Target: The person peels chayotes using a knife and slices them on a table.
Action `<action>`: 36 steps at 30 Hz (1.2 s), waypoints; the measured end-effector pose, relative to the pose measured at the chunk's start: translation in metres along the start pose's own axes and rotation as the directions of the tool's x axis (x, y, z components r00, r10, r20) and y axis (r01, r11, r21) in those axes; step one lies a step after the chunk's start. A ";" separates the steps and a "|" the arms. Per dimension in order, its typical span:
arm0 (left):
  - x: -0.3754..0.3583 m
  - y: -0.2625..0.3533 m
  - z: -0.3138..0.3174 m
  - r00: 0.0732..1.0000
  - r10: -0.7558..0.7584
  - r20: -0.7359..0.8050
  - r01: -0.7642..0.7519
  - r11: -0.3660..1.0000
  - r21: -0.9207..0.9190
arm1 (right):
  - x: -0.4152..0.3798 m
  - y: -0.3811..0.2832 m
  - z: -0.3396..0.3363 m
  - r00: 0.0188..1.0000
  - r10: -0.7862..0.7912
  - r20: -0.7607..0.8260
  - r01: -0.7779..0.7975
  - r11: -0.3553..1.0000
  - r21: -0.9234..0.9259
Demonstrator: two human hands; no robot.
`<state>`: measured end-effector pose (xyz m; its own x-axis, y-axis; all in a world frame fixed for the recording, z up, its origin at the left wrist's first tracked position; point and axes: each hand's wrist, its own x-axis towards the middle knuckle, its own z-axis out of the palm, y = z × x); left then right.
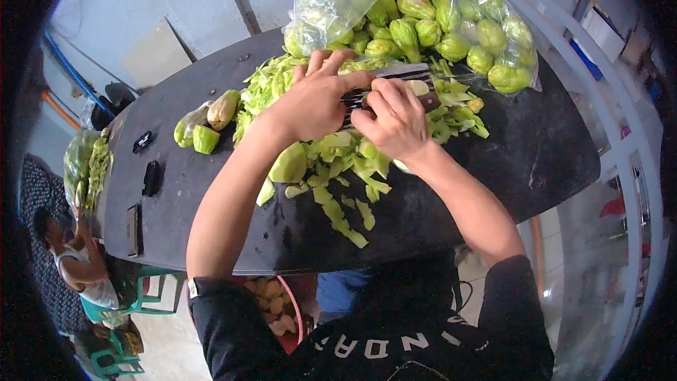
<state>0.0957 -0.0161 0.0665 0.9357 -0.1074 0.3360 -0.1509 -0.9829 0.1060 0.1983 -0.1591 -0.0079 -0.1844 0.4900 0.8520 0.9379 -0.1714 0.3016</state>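
My right hand is closed around the brown handle of a knife; most of its blade is hidden. My left hand is beside it, fingers spread over the cut greens and its thumb side close to the right hand's fingers. A black-and-white striped surface shows beneath the hands. A small pale cut piece sits by the right knuckles. Around both hands spreads a heap of pale green chayote slices and peelings. A larger peeled chayote piece rests below my left wrist.
A clear plastic bag full of green chayotes stands at the table's back. Browned chayotes and a cut one lie left. Small black objects line the dark table's left side. Another person sits far left.
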 end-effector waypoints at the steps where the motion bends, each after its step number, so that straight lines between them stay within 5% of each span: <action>1: 0.000 0.002 0.001 1.000 -0.019 -0.004 0.019 0.997 0.073 | 0.001 0.002 -0.003 1.000 0.005 0.003 -0.005 1.000 0.018; 12: -0.037 -0.019 -0.018 0.992 -0.124 0.008 0.119 0.970 0.212 | -0.003 0.015 -0.002 0.998 0.027 0.051 -0.027 1.000 -0.011; 15: -0.068 -0.031 -0.023 0.970 -0.230 -0.079 0.235 0.804 0.546 | -0.005 0.021 0.001 0.997 0.044 0.061 -0.043 0.999 -0.011; 18: -0.079 -0.026 -0.022 0.940 -0.316 -0.129 0.341 0.871 0.353 | -0.003 0.016 0.002 0.998 0.032 0.050 -0.032 0.999 -0.008; 26: -0.050 0.018 0.027 0.987 -0.086 -0.139 0.147 0.836 0.529 | 0.004 0.018 -0.008 1.000 0.027 -0.005 -0.027 1.000 -0.009; 29: -0.044 -0.025 0.015 0.944 -0.287 -0.164 0.318 0.653 0.688 | 0.002 0.018 -0.007 1.000 0.021 0.015 -0.021 1.000 -0.005; 32: -0.050 -0.044 -0.002 0.867 -0.438 -0.238 0.470 0.559 0.683 | 0.005 0.021 -0.007 0.999 0.030 0.017 -0.030 1.000 -0.005; 36: -0.058 -0.039 -0.009 0.855 -0.356 -0.377 0.499 0.763 0.411 | 0.002 0.025 -0.007 0.999 0.053 0.002 -0.053 0.999 -0.004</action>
<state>0.0446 0.0300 0.0515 0.7335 0.3151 0.6023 0.4832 -0.8649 -0.1360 0.2190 -0.1679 0.0043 -0.1337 0.4819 0.8660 0.9452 -0.2005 0.2575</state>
